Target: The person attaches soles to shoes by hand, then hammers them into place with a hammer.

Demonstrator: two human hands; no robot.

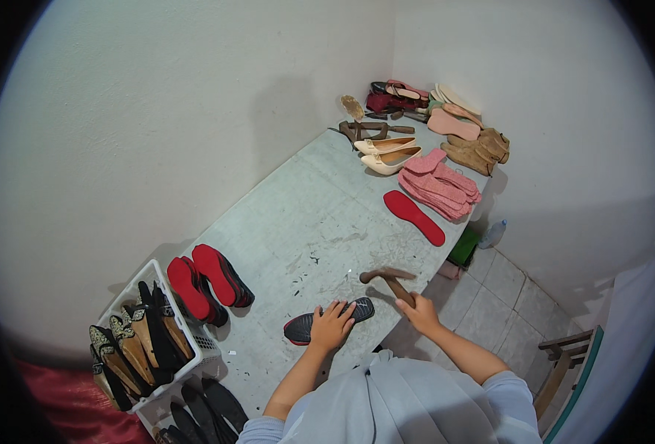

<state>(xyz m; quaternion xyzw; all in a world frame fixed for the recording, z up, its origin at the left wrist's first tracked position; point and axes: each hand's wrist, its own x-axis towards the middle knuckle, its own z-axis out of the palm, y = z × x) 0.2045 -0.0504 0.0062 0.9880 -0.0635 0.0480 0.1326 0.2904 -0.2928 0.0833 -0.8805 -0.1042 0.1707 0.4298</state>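
Note:
A black shoe sole with a red edge lies tread side up near the table's front edge. Across its middle rests my left hand, with the fingers reaching over to the sole's far side and holding it against the table. My right hand is closed round the wooden handle of a hammer. The hammer's metal head is raised to the right of the sole's toe end, apart from it. Part of the sole is hidden under my left hand.
Stacked red-and-black soles stand at the left beside a white basket of shoes. Black soles lie nearer me. Farther right are a red insole, pink pieces, cream shoes and tan boots. Scraps dot the grey table.

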